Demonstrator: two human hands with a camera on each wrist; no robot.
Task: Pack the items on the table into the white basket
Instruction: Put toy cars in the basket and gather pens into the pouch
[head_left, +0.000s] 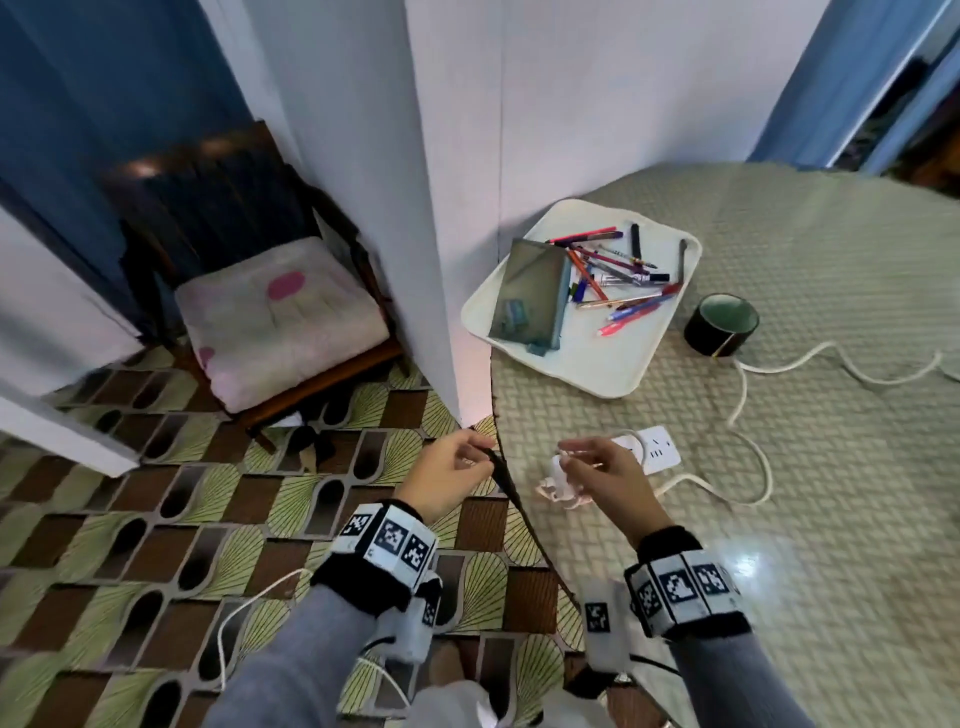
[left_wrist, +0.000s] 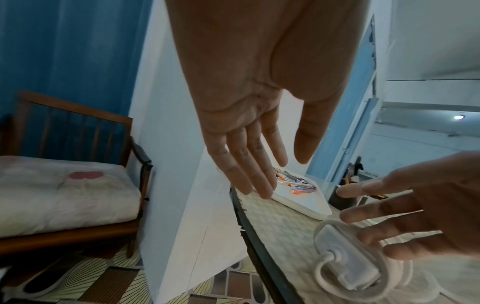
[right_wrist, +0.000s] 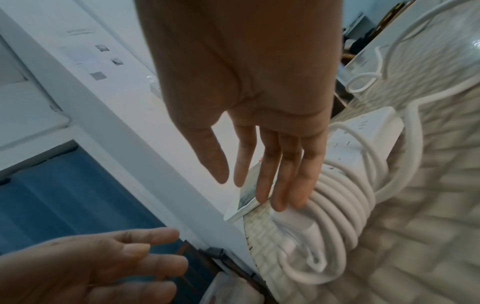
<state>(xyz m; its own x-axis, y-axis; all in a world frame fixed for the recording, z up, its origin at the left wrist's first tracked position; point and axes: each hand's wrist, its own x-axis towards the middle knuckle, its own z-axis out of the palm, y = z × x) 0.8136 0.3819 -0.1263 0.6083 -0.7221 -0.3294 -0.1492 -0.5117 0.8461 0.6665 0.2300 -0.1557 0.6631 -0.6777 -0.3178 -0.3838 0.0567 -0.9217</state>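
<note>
At the near edge of the counter, about 6 o'clock from the white tray, lies the coiled white cable with its plug, just beside the white power strip. The rest of the cable runs in loose loops toward 3 o'clock. The right hand hovers over the coil, its fingers straight and slightly spread; I cannot tell whether the tips touch the cable. The left hand sits at 9 o'clock of the coil, over the counter's edge, fingers straight and close together, holding nothing. In the tray lie a grey pouch and many pens. A black tape roll stands at the tray's 3 o'clock. A wooden chair stands on the floor at 9 o'clock.
</note>
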